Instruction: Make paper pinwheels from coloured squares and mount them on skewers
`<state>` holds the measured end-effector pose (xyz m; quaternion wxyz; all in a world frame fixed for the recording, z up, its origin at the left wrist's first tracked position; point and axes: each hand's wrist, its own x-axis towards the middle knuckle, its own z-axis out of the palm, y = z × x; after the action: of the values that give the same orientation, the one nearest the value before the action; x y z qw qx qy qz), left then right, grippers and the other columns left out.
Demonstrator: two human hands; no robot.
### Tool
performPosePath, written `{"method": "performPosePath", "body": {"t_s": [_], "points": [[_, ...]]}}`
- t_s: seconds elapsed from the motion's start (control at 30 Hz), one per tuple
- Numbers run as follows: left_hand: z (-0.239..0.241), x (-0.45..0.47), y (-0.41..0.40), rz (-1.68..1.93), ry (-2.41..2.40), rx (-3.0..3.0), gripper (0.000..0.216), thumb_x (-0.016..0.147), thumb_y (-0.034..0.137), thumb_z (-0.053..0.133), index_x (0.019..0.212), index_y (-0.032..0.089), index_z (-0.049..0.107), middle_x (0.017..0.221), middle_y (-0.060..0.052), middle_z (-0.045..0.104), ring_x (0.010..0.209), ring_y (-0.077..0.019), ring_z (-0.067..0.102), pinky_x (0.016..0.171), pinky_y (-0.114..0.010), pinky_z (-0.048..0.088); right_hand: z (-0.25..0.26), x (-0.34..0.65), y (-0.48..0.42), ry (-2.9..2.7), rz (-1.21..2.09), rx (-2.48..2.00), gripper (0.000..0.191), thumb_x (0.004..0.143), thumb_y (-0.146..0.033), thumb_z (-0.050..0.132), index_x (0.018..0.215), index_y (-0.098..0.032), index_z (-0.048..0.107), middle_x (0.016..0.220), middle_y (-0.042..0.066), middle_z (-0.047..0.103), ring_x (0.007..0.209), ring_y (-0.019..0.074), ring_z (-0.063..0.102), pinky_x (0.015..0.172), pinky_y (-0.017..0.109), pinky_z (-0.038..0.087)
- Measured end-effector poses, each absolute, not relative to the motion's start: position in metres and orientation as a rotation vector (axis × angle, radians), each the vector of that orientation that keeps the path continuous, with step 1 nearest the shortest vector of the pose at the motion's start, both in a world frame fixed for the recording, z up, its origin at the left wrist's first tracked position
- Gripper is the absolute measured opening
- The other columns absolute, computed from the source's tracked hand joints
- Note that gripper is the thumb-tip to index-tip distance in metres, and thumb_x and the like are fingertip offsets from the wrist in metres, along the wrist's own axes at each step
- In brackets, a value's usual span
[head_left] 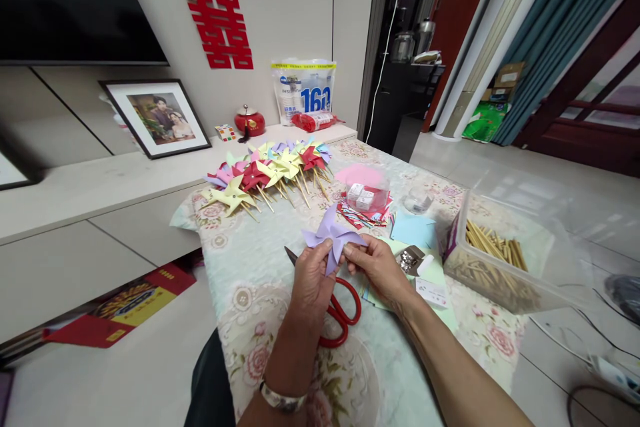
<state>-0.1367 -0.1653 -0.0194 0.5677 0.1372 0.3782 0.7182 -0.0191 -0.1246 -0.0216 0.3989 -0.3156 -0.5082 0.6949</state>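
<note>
A purple paper pinwheel point(333, 235), folded into blades with no stick visible on it, is held between both hands above the table. My left hand point(313, 275) pinches its lower left part. The fingers of my right hand point(376, 265) grip its right blade. Under my hands lie scissors with red handles point(350, 310), their dark blades partly hidden by my left hand. Just right of my right hand is a small open box of metal pins point(411, 259) beside a white box point(431, 292), both on pale green paper sheets point(447, 313).
Several finished pinwheels on sticks point(273, 173) lie in a pile at the far left. A clear bin of wooden sticks point(493, 267) stands at the right edge. Coloured paper point(363, 215) and blue sheets point(414, 230) lie between. A cabinet point(65, 203) borders the table's far left.
</note>
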Motion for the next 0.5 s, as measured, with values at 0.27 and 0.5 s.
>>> {"method": "performPosePath", "body": {"t_s": [0.27, 0.5], "points": [[-0.015, -0.137, -0.168, 1.674, 0.936, 0.304, 0.015, 0.063, 0.027, 0.078, 0.068, 0.022, 0.064, 0.068, 0.0, 0.068, 0.068, -0.0176, 0.065, 0.065, -0.027, 0.052, -0.012, -0.014, -0.129, -1.44, 1.574, -0.844, 0.022, 0.077, -0.038, 0.076, 0.073, -0.019, 0.068, 0.07, 0.001, 0.067, 0.06, 0.0144, 0.054, 0.061, 0.028, 0.043], [-0.013, -0.141, -0.166, 1.766, 0.986, 0.237, 0.022, 0.058, 0.025, 0.081, 0.072, 0.019, 0.066, 0.068, 0.003, 0.068, 0.061, -0.0123, 0.062, 0.061, -0.023, 0.049, -0.006, -0.001, -0.123, -1.445, 1.2, -0.821, 0.012, 0.077, -0.026, 0.074, 0.068, -0.022, 0.067, 0.109, 0.007, 0.068, 0.103, 0.0243, 0.06, 0.084, 0.033, 0.045]]}}
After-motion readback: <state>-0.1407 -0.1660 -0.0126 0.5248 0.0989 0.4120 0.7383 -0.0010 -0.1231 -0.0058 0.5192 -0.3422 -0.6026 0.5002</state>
